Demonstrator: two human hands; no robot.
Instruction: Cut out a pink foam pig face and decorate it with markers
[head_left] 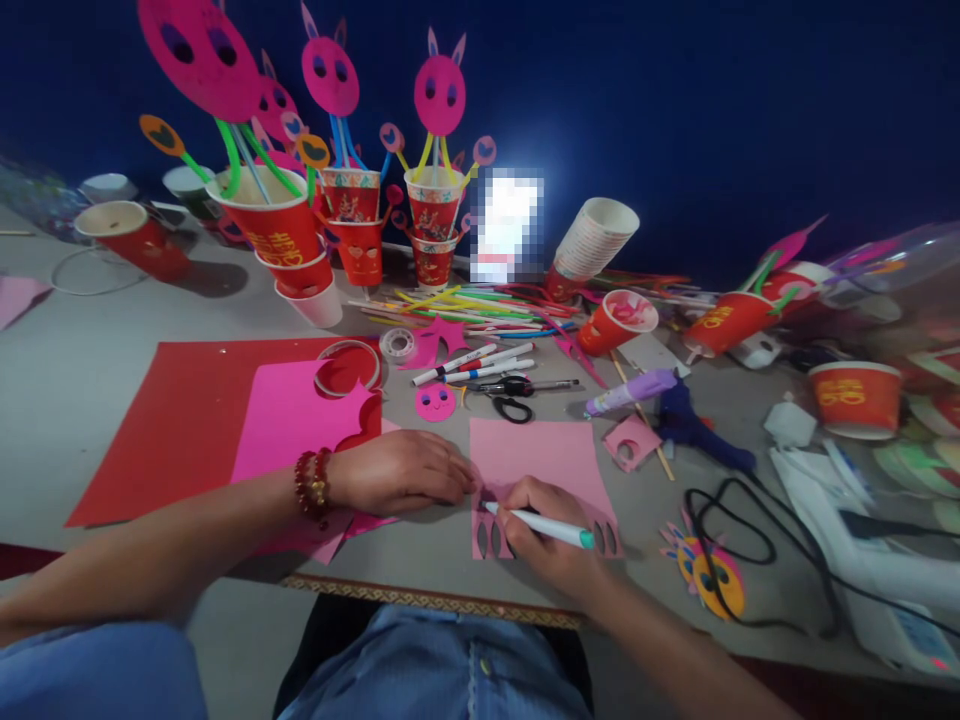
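Observation:
My right hand (551, 530) is closed around a white marker pen (544, 525) with a green end. The pen's tip meets a light pink sheet of paper (536, 450) near its left edge. Oval holes are cut along the sheet's lower edge, on both sides of my right hand. My left hand (405, 470), with a red bead bracelet above the wrist, lies palm down. Its fingers are stretched out, the tips at the pink sheet's left edge. Just beyond the sheet are black-handled scissors (511, 402) and a small pink smiling paper disc (436, 402).
Red paper (172, 420) and bright pink paper (277, 410) lie on the left, a tape roll (347, 368) on them. Several markers (472, 365) lie behind the scissors. Cup figures (435, 210) stand at the back. A blue glue gun (694, 425) with its cord is on the right.

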